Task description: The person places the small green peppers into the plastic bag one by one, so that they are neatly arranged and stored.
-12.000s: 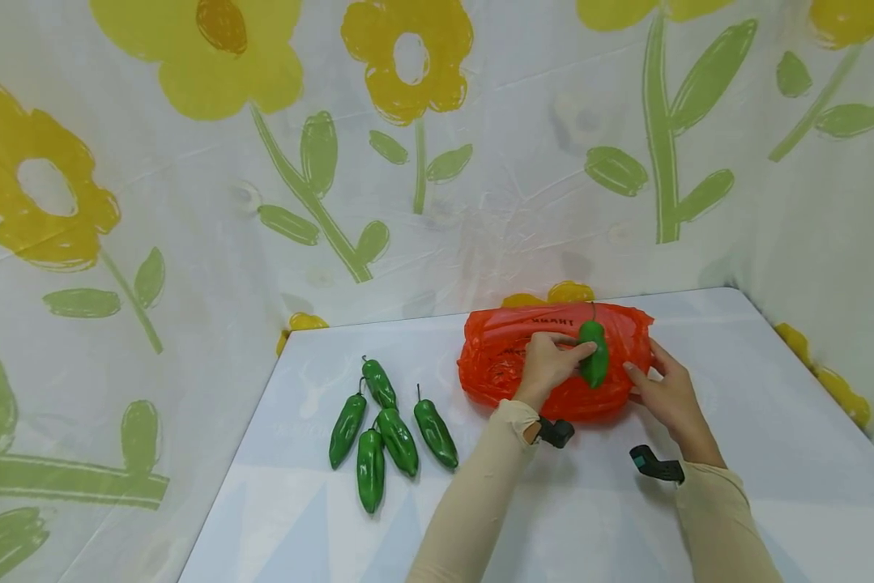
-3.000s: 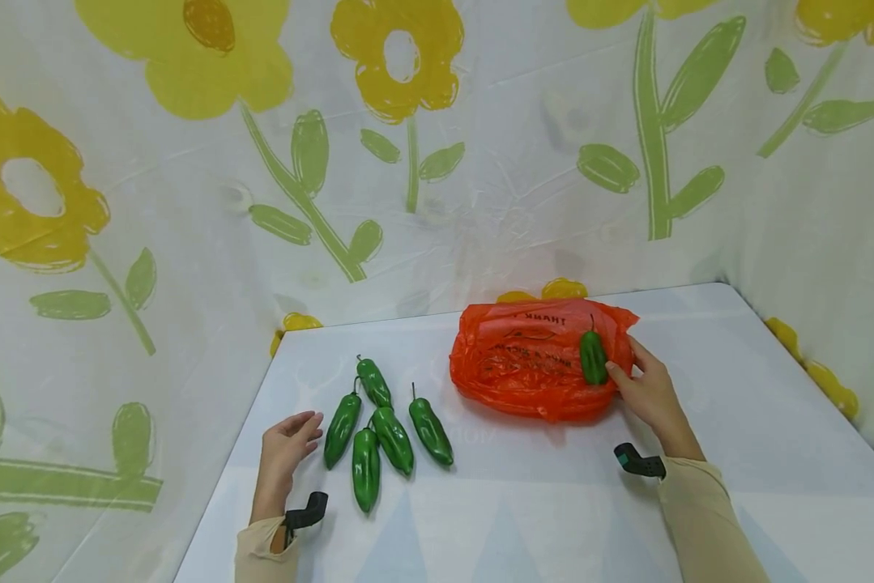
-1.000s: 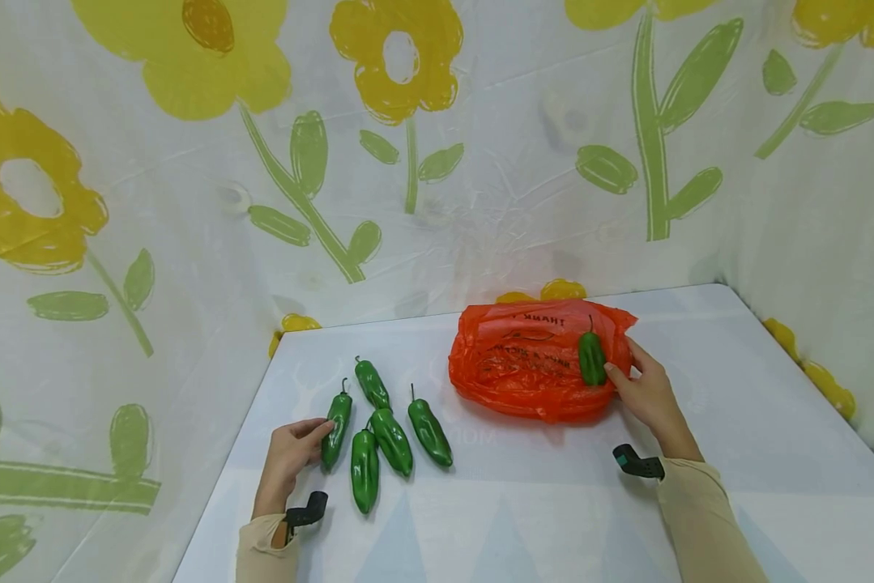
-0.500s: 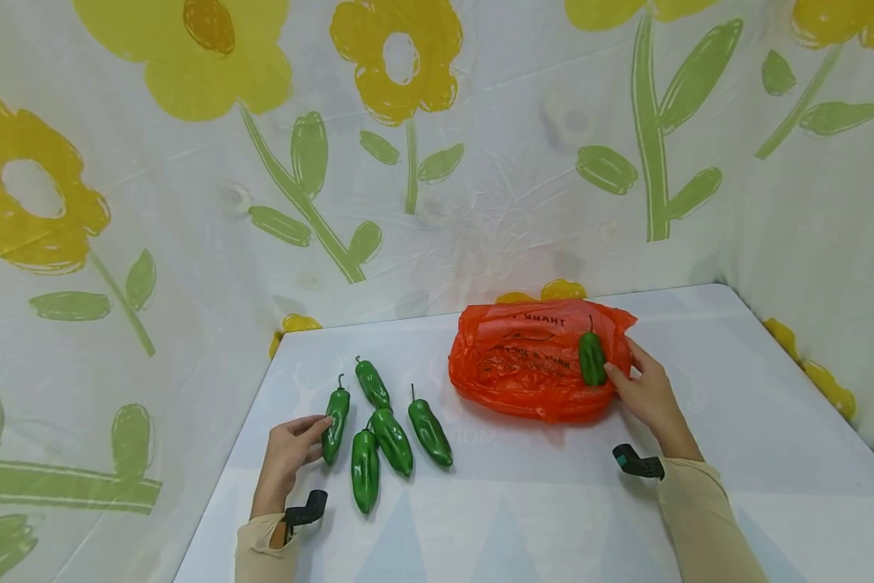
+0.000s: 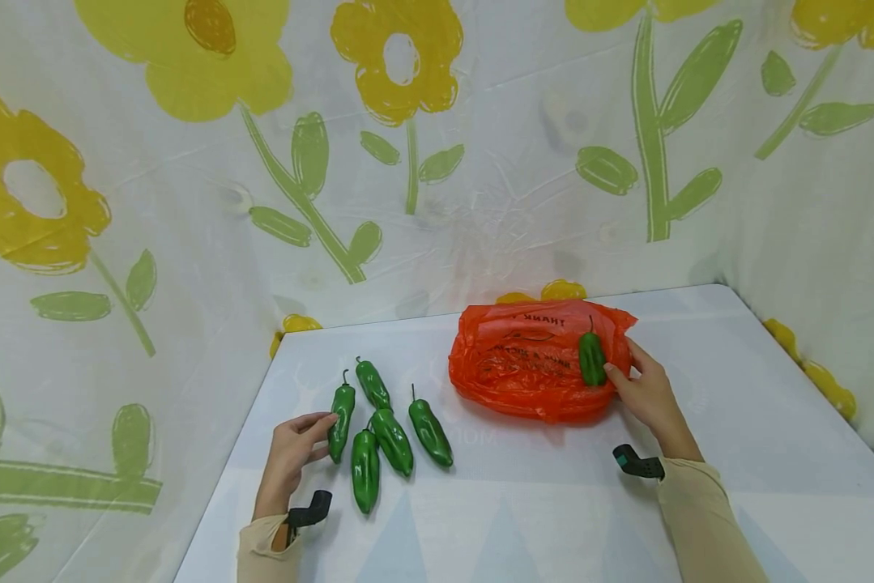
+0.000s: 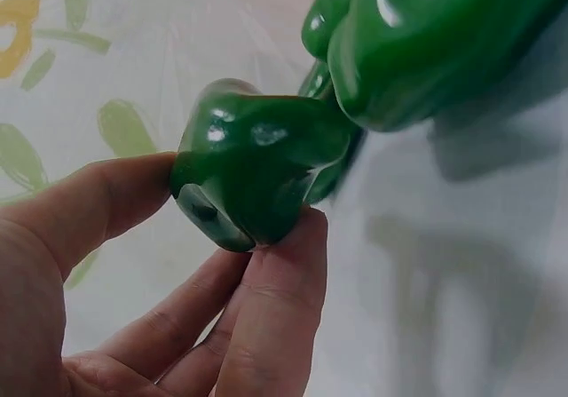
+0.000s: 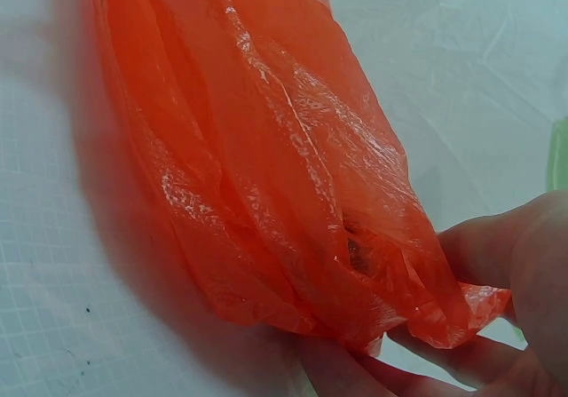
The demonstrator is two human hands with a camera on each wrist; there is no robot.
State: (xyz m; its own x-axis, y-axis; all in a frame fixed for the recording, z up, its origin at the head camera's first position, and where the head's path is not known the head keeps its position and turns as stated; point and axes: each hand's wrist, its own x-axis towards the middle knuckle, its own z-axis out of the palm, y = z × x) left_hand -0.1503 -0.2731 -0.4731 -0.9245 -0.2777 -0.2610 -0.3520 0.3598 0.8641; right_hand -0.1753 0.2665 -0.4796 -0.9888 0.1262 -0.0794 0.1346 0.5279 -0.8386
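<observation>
On the left of the table, my left hand [image 5: 291, 457] pinches a long green pepper [image 5: 343, 414] between thumb and fingers. Seen up close in the left wrist view, the held pepper [image 6: 262, 153] has its blunt end toward the camera, with the thumb on one side and fingers on the other. My right hand [image 5: 651, 397] grips the right end of a red plastic bag [image 5: 509, 376]. The right wrist view shows the crumpled bag [image 7: 257, 166] edge between thumb and fingers. Another green pepper [image 5: 592, 358] lies on top of the bag, beside my right thumb.
Several more green peppers lie close to my left hand: one at the back [image 5: 373, 382], one in the middle [image 5: 391, 441], one in front [image 5: 365, 471] and one to the right [image 5: 431, 433]. A flowered curtain [image 5: 480, 202] stands behind the white table [image 5: 517, 502].
My left hand laid a pepper on the bag, moved left, and took hold of the leftmost pepper, which has since shifted slightly up and right. My right hand stays at the bag.
</observation>
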